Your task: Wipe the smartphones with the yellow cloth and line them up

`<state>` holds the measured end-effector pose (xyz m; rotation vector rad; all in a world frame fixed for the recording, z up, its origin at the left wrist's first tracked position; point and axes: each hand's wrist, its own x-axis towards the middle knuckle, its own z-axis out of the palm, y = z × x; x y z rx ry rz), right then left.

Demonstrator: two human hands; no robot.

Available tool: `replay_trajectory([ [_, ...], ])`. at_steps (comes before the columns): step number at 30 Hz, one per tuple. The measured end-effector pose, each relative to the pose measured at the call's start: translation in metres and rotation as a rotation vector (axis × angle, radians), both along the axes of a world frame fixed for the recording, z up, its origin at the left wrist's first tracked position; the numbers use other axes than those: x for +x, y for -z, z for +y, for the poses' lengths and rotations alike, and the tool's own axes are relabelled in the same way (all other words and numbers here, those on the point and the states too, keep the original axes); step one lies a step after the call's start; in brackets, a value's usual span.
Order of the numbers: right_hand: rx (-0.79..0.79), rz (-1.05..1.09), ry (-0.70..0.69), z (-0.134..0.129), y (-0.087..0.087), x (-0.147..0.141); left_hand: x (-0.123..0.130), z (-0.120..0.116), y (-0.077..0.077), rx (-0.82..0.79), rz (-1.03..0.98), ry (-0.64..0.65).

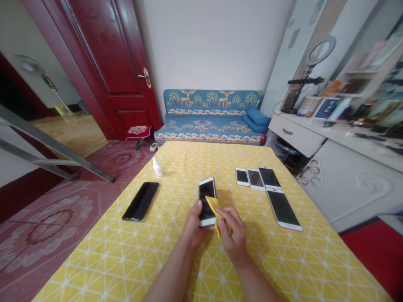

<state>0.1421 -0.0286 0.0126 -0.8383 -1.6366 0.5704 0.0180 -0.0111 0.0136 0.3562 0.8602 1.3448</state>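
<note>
My left hand grips a white-framed smartphone by its lower left edge, thumb on the front. The phone's dark screen faces up, tilted toward me, above the table. Pinched in my right hand is a yellow cloth, one corner of which lies over the right side of the screen. More of the cloth hangs below my fingers. The underside of the phone and most of my left fingers are hidden.
A black phone and a white spray bottle stand to the left on the yellow-patterned tablecloth. To the right lie several white phones, including a large one. Beyond the table is a blue-covered sofa.
</note>
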Motion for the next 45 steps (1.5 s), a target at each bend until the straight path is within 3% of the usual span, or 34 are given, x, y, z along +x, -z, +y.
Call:
replay_trajectory([
  [3,-0.029,0.014,0.060,0.006,0.002,0.005,0.000,-0.002,-0.001,0.104,0.131,0.128],
  [7,-0.082,0.079,0.244,0.018,0.003,0.016,0.004,-0.006,-0.001,0.149,0.220,0.260],
  [11,-0.203,0.358,0.373,0.030,0.007,0.022,0.005,-0.007,0.002,0.192,0.260,0.330],
  [16,-0.381,0.771,0.272,0.038,0.011,0.024,0.002,-0.003,0.004,0.211,0.247,0.330],
  [19,-0.413,0.872,0.226,0.039,0.010,0.029,0.001,-0.003,0.002,0.236,0.220,0.341],
  [23,-0.576,0.948,0.187,0.037,0.007,0.036,0.004,-0.008,-0.003,0.285,0.197,0.433],
  [26,-0.625,0.903,0.150,0.036,0.008,0.035,0.007,-0.012,-0.004,0.277,0.180,0.476],
  [33,-0.510,0.516,0.164,0.036,0.019,0.019,0.005,-0.009,-0.003,0.145,0.002,0.491],
  [36,-0.510,0.477,0.244,0.036,0.021,0.017,0.003,-0.007,-0.002,0.052,-0.117,0.572],
  [40,-0.460,0.426,0.352,0.035,0.017,0.017,0.000,-0.009,-0.001,0.091,-0.218,0.619],
  [45,-0.401,0.354,0.404,0.033,0.015,0.016,0.000,-0.013,0.000,0.099,-0.163,0.628],
])
